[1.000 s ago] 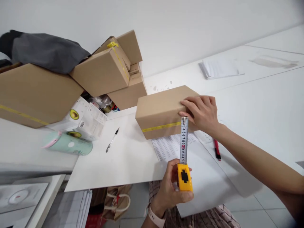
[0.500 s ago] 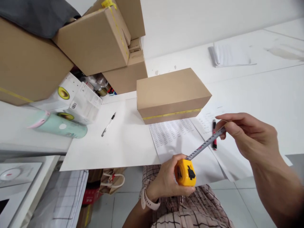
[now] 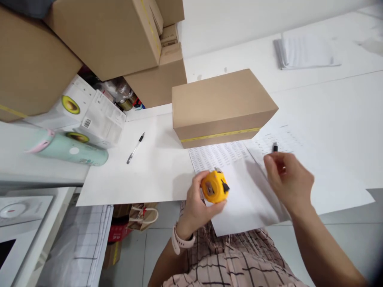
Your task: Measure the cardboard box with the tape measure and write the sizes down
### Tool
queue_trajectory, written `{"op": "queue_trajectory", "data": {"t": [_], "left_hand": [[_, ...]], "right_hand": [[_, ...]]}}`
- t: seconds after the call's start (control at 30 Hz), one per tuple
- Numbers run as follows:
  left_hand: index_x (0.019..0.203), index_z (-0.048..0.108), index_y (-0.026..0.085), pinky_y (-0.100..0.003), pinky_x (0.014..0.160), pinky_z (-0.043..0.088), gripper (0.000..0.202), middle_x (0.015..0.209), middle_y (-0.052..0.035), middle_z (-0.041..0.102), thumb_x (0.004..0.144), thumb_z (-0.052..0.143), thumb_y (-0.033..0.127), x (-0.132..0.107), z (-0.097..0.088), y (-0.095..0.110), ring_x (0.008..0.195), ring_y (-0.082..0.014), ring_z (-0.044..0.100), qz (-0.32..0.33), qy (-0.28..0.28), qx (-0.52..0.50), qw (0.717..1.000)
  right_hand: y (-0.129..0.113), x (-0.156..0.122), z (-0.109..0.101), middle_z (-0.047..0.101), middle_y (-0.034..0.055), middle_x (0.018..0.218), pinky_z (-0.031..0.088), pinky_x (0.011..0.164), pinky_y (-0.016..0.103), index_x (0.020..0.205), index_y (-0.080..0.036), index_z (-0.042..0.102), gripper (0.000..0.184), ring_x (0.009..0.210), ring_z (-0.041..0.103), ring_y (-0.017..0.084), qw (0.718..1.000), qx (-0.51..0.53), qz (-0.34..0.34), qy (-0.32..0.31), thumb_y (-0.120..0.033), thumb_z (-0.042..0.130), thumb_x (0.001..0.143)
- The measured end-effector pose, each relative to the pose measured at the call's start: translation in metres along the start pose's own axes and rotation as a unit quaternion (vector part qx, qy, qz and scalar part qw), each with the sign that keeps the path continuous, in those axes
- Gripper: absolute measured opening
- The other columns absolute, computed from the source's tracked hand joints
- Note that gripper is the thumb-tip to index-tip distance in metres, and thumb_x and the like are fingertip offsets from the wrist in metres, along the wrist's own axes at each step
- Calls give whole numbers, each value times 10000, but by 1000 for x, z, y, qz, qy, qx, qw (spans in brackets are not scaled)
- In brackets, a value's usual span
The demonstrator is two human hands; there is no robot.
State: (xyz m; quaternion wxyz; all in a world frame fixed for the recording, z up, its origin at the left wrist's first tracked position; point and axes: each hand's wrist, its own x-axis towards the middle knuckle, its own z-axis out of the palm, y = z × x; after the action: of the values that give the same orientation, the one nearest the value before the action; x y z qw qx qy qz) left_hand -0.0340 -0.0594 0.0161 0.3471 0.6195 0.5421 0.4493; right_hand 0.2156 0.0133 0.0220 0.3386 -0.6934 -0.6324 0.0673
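Note:
My left hand (image 3: 199, 205) is wrapped round a yellow tape measure (image 3: 214, 186) with a black button, held over the papers near the table's front edge. Only a short grey end shows at the top of its case. To the right, my right hand (image 3: 289, 181) is closed, fingers curled and thumb against them; what they hold, if anything, is hidden. Beneath it lies a pen, whose black end (image 3: 275, 147) sticks out beyond the fingers. Printed sheets (image 3: 220, 157) lie under both hands. Just behind them a closed cardboard box (image 3: 224, 105) with yellow tape rests on the table.
A clear pen with a black grip (image 3: 135, 148) lies on the white table (image 3: 161, 179). Stacked cartons (image 3: 104, 36), white avocado-print boxes (image 3: 98, 115) and a mint-green bottle (image 3: 77, 150) stand at the left. Folded papers (image 3: 308, 52) lie at the back right.
The blade that stretched between my hands has gone back into the tape measure. My left hand moved left and up with the case; my right hand closed and came over the pen.

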Motion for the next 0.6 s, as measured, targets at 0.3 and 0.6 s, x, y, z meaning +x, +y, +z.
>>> {"op": "queue_trajectory", "data": {"t": [0.3,0.6], "left_hand": [[1379,480,235,-458,1055,530,632,1353,-122,615,818,723,72,59,-9,-26,1254,-294,585,124,78,262,954],[1409,470,235,-564,1183,387,620,1574,-165,412,856,751,226,57,-2,-34,1453,-372,400,95,21,316,944]], "right_hand": [[42,42,14,741,126,867,253,582,357,1165,-232,724,275,585,528,197,983,-132,49,-117,-318,584,943],[29,13,-24,804,80,945,592,830,447,1101,-296,741,315,928,762,298,882,400,130,-214,-489,768,854]]}}
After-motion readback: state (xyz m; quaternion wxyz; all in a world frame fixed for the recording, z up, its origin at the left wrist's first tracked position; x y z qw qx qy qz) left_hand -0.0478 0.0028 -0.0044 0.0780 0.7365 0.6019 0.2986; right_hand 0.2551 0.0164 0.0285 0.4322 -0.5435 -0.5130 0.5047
